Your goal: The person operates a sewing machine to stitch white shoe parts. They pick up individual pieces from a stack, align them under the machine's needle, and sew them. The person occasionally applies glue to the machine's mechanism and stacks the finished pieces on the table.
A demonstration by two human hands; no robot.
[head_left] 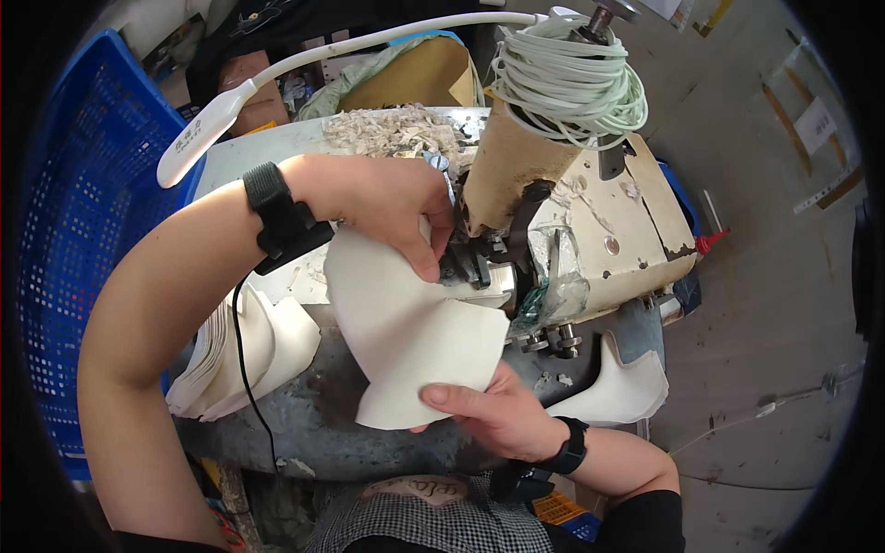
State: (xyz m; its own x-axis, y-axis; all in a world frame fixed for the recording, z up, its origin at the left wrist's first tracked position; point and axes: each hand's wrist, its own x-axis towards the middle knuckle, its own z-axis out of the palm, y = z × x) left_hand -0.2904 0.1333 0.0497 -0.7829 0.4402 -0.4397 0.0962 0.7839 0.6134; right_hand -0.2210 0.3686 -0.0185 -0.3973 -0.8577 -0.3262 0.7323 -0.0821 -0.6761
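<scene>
My left hand (387,207) presses down on the top of a curved white sheet piece (406,323), thumb pinching it right beside the black working head (475,263) of a worn cream machine (599,230). My right hand (493,410) grips the same piece at its lower edge, thumb on top. The sheet bends up between both hands. Both wrists wear black bands, and a thin black cable hangs from the left one.
A stack of similar white cut pieces (244,355) lies left on the grey bench (323,419). Another white piece (622,387) sits at the right. A coil of pale cord (567,78) tops the machine. A white lamp arm (277,78), scrap pile (392,129), blue crate (83,240).
</scene>
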